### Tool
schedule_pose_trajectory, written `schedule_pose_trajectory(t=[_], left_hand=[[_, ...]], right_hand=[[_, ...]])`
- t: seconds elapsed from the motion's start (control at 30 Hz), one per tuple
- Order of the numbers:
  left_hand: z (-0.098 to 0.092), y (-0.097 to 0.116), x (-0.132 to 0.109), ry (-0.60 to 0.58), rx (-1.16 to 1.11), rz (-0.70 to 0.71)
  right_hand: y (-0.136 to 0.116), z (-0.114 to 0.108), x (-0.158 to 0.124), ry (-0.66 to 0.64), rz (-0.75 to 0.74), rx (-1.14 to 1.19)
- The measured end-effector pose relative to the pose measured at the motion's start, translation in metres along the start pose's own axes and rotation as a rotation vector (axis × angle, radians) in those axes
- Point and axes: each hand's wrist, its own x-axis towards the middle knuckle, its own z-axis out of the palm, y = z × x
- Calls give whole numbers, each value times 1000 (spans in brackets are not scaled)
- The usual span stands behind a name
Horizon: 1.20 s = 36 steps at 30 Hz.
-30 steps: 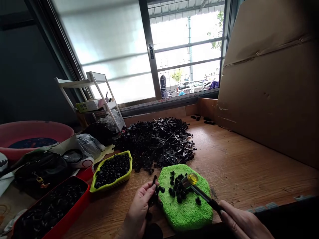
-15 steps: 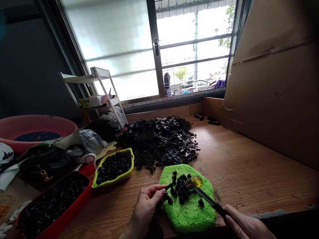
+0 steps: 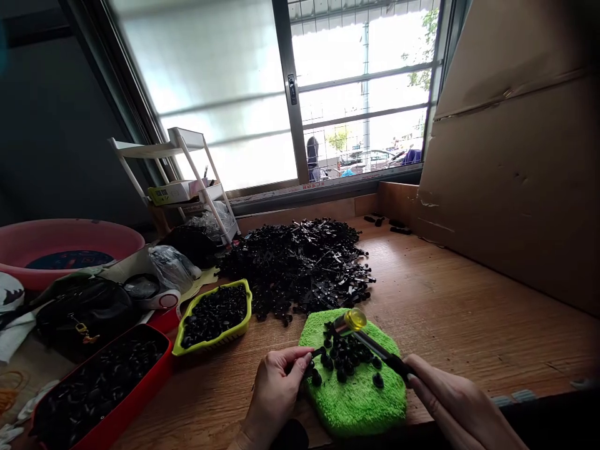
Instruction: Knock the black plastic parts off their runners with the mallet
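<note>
Near the left edge of the green towelling pad (image 3: 356,406), my left hand (image 3: 281,381) pinches a small black part (image 3: 319,352) between thumb and fingers. My right hand (image 3: 450,390) is wrapped round the black handle of a small hammer (image 3: 350,321) with a yellow, see-through face. The hammer's head is raised above the pad, just beyond the part in my left hand. Several small black knob-like pieces (image 3: 344,362) lie on the pad, partly covered by the hammer.
Behind the pad rises a large heap of black strip-like parts (image 3: 300,262). To the left stand a yellow-green basket (image 3: 248,306) and a red tray (image 3: 140,400), both full of small black pieces. A cardboard sheet (image 3: 506,156) leans at the right; a white rack (image 3: 187,144) stands by the window.
My right hand has moved the hammer up and to the left, farther over the pad. My left hand has stayed nearly in place with the black part.
</note>
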Motion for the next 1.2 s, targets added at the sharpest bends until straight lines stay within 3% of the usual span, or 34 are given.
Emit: schedule_pose_trajectory(t=[0.13,0.33,0.47,0.6,0.87,0.97,1.07,1.2], left_hand=[[-4,1,3,-17,180,72],[-6,12,4,-81,500,107],[-5,21,3,-91,615,89],[-3,29,1,-112,738,81],[-2,35,-1,-87,873,88],[-1,35,-1,-92,901,112],[-1,35,-2,-91,937,132],[-1,35,-1,-93,919,140]], right_hand=[[-5,2,13,-21,-47,20],[-5,14,20,-320,-13,-298],[-4,17,18,-247,-28,-175],[3,21,17,-314,4,-305],[-18,-9,23,-113,-84,-34],[-10,1,21,-151,-85,-107],[2,16,17,-282,-33,-279],[5,22,15,-245,-18,-191]])
